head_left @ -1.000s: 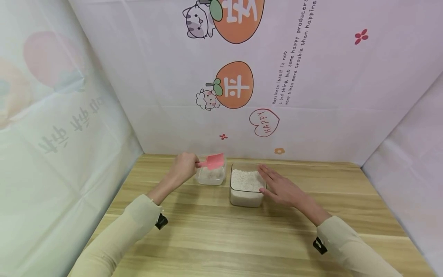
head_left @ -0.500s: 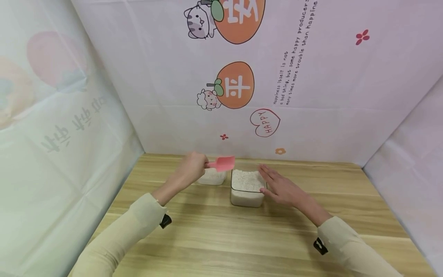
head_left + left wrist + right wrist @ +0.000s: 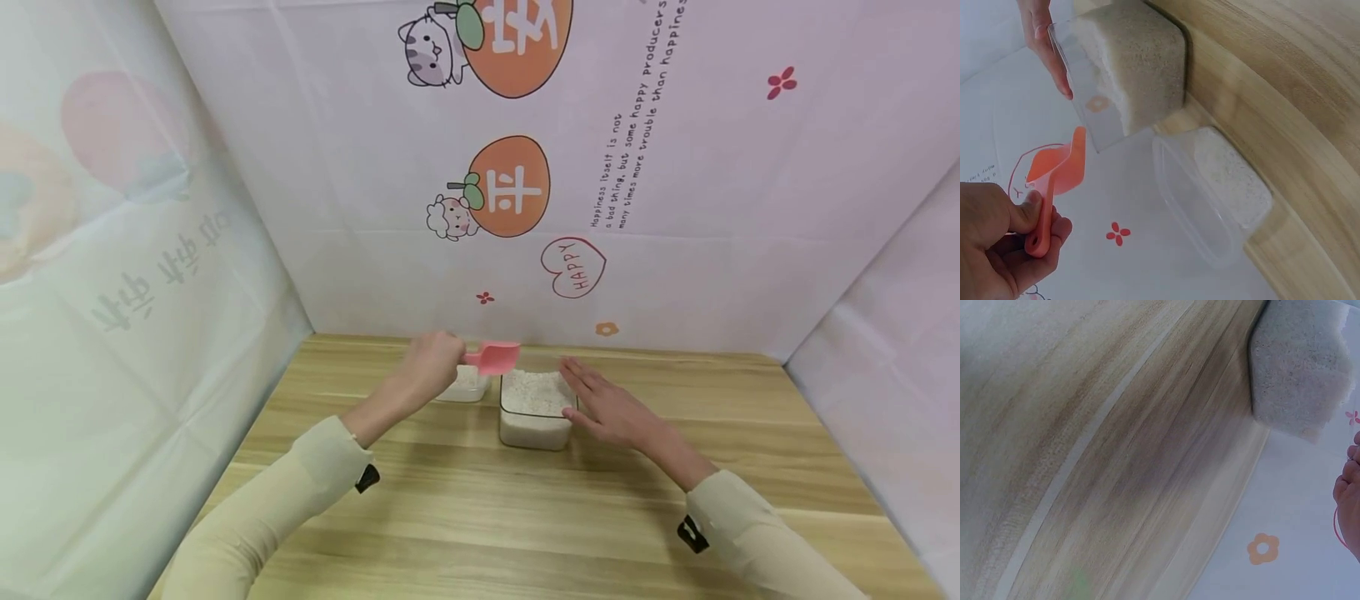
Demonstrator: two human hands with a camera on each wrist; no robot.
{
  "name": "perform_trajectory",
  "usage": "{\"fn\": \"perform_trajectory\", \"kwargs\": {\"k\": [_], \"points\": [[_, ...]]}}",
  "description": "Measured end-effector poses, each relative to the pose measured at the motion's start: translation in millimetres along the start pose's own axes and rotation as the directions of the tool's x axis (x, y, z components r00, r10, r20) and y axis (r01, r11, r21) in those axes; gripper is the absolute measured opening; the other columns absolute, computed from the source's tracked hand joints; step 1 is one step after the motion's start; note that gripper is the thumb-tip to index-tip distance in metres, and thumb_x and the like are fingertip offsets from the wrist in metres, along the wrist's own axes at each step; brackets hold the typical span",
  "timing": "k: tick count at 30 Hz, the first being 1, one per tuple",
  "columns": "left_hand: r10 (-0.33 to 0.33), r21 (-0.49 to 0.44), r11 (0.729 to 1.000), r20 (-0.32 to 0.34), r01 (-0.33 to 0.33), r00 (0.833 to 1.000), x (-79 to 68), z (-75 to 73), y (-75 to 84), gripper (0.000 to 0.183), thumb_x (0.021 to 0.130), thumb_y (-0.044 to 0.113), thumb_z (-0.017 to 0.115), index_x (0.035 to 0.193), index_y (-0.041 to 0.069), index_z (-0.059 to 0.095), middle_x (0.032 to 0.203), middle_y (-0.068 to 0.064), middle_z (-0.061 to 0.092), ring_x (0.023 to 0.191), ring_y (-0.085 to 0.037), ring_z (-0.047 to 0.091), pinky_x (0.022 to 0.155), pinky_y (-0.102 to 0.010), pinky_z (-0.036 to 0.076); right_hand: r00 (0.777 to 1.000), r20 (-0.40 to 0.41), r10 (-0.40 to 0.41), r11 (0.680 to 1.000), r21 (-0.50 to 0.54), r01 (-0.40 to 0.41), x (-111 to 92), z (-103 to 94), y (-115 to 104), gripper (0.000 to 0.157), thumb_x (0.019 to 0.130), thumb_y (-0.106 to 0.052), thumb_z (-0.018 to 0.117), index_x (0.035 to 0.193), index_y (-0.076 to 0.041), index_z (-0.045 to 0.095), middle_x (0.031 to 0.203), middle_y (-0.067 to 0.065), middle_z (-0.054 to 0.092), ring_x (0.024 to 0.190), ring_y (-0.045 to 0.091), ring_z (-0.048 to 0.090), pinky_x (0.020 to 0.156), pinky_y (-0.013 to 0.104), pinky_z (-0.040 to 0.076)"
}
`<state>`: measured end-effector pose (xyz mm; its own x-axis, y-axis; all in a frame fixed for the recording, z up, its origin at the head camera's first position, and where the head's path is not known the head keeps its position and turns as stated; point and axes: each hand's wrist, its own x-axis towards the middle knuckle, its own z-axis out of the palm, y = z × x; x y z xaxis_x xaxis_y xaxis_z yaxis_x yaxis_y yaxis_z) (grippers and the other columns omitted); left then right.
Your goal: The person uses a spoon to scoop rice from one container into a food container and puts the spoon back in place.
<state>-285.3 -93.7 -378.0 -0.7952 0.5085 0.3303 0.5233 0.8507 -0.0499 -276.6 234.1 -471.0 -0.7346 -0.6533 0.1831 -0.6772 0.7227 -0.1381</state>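
Note:
My left hand (image 3: 435, 364) grips the handle of a pink scoop (image 3: 498, 357), held in the air over the gap between two clear containers. In the left wrist view, the scoop (image 3: 1066, 165) is tilted and I see no grains in it. The larger square container (image 3: 535, 432), with a dark rim line, holds a lot of white rice (image 3: 536, 392). My right hand (image 3: 611, 412) rests on its right rim with straight fingers. To the left stands a smaller clear box (image 3: 1200, 231) with some rice (image 3: 1225, 175) inside; my left hand partly hides it in the head view.
Both containers stand on a wood-grain table (image 3: 480, 517), near its back edge. Behind them rises a white printed sheet (image 3: 675, 283), with further sheets (image 3: 885, 350) along both sides.
My left hand has moved right with the scoop, from above the small box toward the larger container. The right hand has stayed on the rim.

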Motion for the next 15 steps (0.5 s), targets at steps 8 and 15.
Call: {"fn": "perform_trajectory", "kwargs": {"k": [8, 15], "points": [[0.080, 0.146, 0.986, -0.011, -0.078, 0.997, 9.1, 3.4, 12.8, 0.026, 0.086, -0.004, 0.064, 0.070, 0.015, 0.073, 0.071, -0.003, 0.071, 0.063, -0.017, 0.065, 0.049, -0.032, 0.051, 1.000, 0.003, 0.000, 1.000, -0.012, 0.000, 0.3, 0.5, 0.6, 0.072, 0.103, -0.040, 0.049, 0.156, 0.001, 0.023, 0.166, 0.015, 0.017, 0.153, 0.032, 0.022, 0.120, 0.048, 0.028], [0.141, 0.276, 0.953, -0.035, -0.126, 0.989, 15.6, 7.2, 25.3, 0.027, 0.083, -0.003, 0.065, 0.072, 0.021, 0.071, 0.069, 0.003, 0.070, 0.055, -0.010, 0.055, 0.043, -0.030, 0.048, 1.000, -0.007, -0.013, 1.000, -0.008, 0.013, 1.5, 0.5, 1.1, 0.072, 0.103, -0.039, 0.050, 0.156, 0.002, 0.023, 0.165, 0.017, 0.020, 0.152, 0.035, 0.023, 0.119, 0.050, 0.029]]}}
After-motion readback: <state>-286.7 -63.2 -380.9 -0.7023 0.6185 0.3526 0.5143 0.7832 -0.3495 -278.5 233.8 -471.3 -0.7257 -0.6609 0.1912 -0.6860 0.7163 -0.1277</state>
